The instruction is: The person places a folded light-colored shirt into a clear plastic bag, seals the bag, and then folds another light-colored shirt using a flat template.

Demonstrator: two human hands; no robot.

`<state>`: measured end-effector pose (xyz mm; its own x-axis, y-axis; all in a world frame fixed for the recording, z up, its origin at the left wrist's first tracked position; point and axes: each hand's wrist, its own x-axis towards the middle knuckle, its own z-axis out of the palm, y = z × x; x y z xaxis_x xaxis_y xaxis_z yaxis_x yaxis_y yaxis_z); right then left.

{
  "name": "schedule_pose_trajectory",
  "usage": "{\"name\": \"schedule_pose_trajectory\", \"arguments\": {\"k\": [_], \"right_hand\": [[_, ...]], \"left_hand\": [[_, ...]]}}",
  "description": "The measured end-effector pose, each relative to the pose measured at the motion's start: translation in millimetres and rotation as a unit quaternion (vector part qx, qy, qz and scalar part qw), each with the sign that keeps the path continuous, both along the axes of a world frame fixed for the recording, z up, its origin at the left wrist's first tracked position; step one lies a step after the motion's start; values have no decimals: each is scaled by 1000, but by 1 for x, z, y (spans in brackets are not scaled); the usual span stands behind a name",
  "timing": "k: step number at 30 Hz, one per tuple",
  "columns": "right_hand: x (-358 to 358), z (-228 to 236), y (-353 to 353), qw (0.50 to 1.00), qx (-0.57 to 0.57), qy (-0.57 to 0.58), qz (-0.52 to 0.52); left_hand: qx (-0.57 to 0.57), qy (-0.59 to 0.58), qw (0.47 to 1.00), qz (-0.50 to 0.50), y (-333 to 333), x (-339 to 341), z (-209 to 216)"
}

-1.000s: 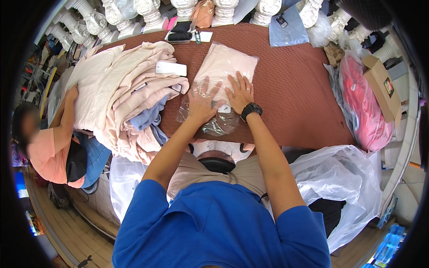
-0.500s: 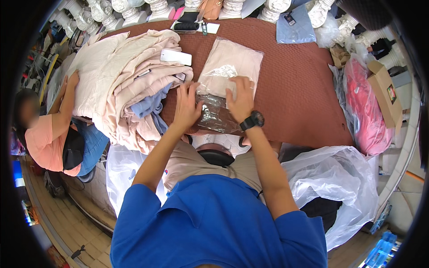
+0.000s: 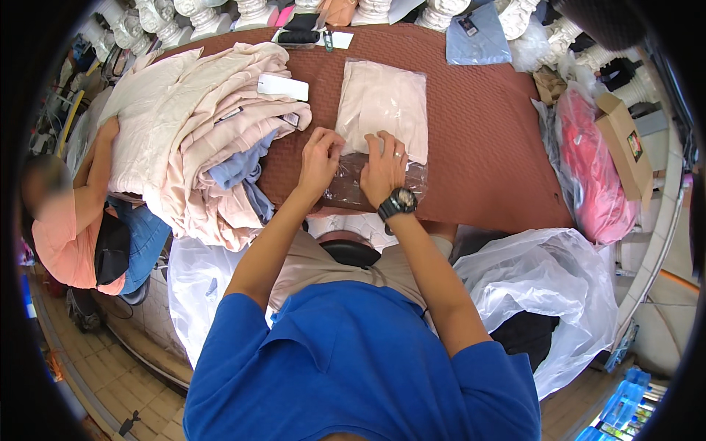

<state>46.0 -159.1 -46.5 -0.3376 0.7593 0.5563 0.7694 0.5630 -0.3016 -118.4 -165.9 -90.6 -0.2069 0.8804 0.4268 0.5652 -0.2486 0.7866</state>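
Observation:
A folded pale pink garment [image 3: 384,95] lies inside a clear plastic bag [image 3: 354,192] on the brown-covered table. The bag's unfilled near end stretches toward me, and the table's brown shows through it. My left hand [image 3: 321,157] is at the bag's left edge, fingers bent and closed in a pinch on the plastic. My right hand [image 3: 384,172], with a ring and a black watch, rests on top of the bag near the garment's lower edge. Its fingers are stretched forward and the palm faces down.
On the left is a heap of pale pink garments [image 3: 176,110] with a white tag [image 3: 283,87]; another person's arm [image 3: 95,158] reaches to it. A bagged blue garment [image 3: 478,37] sits far right. Red bagged items [image 3: 588,165] and a cardboard box [image 3: 624,140] stand beside the table.
My right hand has slid leftward and turned flatter on the bag. My left hand has closed at the bag's left edge. The bag lies straighter than before.

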Motion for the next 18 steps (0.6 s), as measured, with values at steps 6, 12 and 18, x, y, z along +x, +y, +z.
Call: {"name": "schedule_pose_trajectory", "arguments": {"k": [6, 12, 18], "right_hand": [[13, -6, 37, 997, -37, -42, 58], [4, -17, 55, 987, 30, -65, 144], [0, -13, 61, 983, 97, -70, 141]], "left_hand": [[22, 70, 997, 22, 0, 11, 17], [2, 137, 990, -17, 2, 3, 18], [14, 283, 959, -3, 14, -2, 27]]}}
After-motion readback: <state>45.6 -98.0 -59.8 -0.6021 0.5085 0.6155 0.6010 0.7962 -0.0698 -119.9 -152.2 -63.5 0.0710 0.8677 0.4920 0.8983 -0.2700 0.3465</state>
